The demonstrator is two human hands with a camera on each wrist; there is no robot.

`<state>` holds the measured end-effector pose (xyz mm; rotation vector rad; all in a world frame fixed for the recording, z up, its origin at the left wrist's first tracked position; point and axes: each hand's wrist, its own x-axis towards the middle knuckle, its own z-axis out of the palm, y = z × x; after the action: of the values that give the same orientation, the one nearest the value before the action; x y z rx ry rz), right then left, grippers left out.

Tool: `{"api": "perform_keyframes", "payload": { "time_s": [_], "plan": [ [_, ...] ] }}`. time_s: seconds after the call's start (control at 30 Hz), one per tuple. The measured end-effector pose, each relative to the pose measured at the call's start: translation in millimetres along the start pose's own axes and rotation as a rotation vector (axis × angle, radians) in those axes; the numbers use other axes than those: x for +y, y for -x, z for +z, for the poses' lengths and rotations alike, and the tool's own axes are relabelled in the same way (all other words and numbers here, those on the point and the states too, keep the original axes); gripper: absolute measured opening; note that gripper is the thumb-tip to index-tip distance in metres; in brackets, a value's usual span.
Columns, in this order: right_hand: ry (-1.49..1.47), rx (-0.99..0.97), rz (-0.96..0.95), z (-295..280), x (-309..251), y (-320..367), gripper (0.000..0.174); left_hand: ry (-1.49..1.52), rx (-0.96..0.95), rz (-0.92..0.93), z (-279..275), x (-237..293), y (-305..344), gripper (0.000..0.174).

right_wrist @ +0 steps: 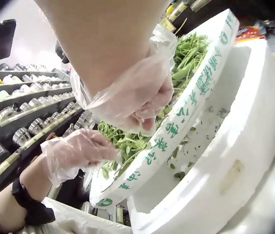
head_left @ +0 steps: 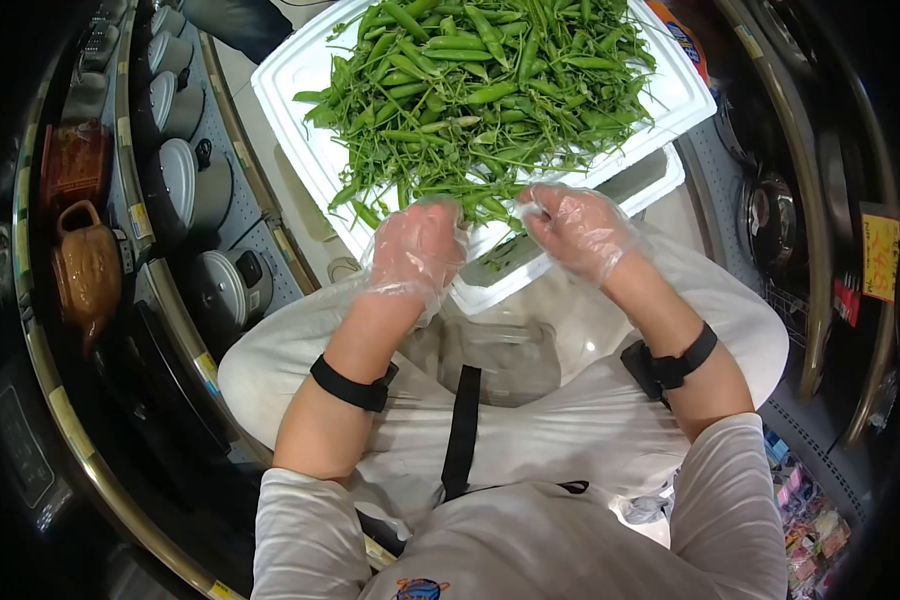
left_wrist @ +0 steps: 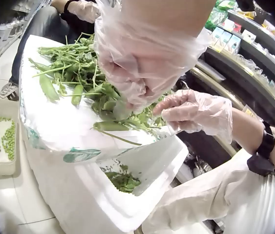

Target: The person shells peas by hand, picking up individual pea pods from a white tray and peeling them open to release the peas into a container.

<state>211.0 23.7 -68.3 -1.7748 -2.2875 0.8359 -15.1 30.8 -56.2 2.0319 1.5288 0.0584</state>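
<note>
A heap of green pea pods and vines [head_left: 490, 90] lies on a white foam lid [head_left: 300, 110]. Both hands, in clear plastic gloves, are at the heap's near edge. My left hand [head_left: 420, 245] has its fingers curled and pinches pea vine, with a pod [left_wrist: 110, 126] just below it in the left wrist view. Close beside it, my right hand [head_left: 575, 230] holds its thumb and fingers together on pea vine. A thin stem [head_left: 480, 188] crosses between the hands. The gloves and palms hide part of what the fingertips hold.
Under the lid stands a white foam box [right_wrist: 245, 146] with leafy scraps [left_wrist: 123, 179] inside. A tub [left_wrist: 1, 168] of shelled peas sits on the floor. Another person's gloved hand [left_wrist: 85, 10] and jeans appear beyond the lid. Shelves with pots [head_left: 185, 185] and pans [head_left: 770, 220] flank both sides.
</note>
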Motion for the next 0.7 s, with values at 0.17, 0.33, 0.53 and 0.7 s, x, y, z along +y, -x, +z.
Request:
{"api": "perform_keyframes", "payload": {
  "time_s": [0.17,0.33,0.53,0.7],
  "plan": [
    [-0.051,0.098,-0.013,-6,-17,-9,0.021,-0.035,0.126,-0.048,-7,9,0,0.017],
    [-0.027,0.162,-0.033,-4,-21,-17,0.02,0.011,0.279,-0.001,6,-10,2,0.021],
    [-0.002,0.161,0.067,-24,-33,-24,0.021,0.001,0.241,0.024,7,-15,-2,0.024],
    [-0.06,0.163,-0.042,-9,-27,-32,0.021,-0.015,0.251,0.056,19,-19,-9,0.02]
  ]
}}
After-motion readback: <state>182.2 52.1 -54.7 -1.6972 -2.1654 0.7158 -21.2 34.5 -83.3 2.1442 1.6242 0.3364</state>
